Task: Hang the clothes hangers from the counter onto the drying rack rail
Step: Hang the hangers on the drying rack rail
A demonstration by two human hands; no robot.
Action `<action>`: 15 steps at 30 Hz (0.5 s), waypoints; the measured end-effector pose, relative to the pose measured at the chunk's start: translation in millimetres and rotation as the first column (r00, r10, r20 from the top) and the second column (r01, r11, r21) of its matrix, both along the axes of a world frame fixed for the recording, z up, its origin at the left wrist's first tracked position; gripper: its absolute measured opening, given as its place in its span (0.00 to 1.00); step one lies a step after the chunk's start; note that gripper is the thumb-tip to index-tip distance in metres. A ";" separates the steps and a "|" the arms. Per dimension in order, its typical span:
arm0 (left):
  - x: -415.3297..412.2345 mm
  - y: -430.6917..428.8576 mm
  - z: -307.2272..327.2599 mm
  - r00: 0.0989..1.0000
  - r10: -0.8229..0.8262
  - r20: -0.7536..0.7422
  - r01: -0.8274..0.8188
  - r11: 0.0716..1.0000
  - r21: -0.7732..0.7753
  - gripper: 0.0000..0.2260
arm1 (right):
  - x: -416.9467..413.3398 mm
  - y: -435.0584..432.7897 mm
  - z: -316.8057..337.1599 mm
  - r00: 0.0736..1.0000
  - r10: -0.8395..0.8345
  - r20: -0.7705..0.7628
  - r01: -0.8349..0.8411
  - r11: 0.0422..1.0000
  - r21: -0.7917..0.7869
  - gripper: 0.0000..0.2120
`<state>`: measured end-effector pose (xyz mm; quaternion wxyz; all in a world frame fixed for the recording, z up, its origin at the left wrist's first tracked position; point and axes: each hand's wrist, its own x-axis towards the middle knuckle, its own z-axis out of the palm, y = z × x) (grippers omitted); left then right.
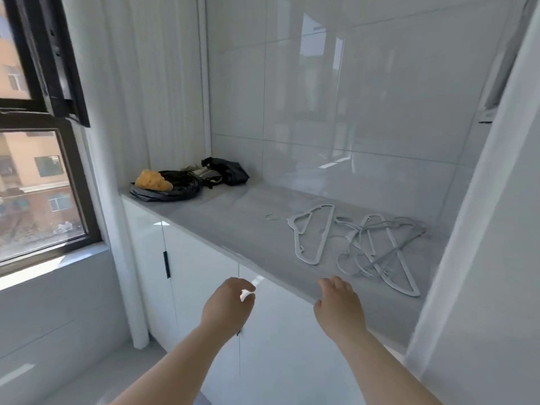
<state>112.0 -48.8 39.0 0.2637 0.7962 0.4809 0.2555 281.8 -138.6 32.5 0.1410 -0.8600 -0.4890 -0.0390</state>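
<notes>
Hangers (374, 252) lie tangled (all pale grey) on the counter (219, 223), right of centre. Left hand (228, 305) and right hand (340, 305) hover at lower centre, each grip loose and empty.

You work in bright daylight. It comes from the window (35, 200) on your left, and the white room throws it back, so almost nothing is dark. The glossy wall tiles (336, 97) behind the counter (233, 223) carry pale reflections and long streaks of glare, and one small bright spot sits on the cabinet door (277, 346) just beside your left hand (228, 305). Shadows are soft; the grey hangers (365, 247) throw only faint ones and stand out weakly from the grey top. The whole picture is a little soft, and the outline of that hand looks smeared. The wide lens bends straight lines near the edges, such as the window frame (77, 185) and the right wall (496, 287).
</notes>
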 end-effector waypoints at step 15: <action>135.9 135.5 -17.7 0.951 -0.221 -0.216 0.230 0.973 0.018 0.20 | 64.0 85.2 -27.2 0.947 -0.315 -0.056 0.314 0.949 -0.022 0.24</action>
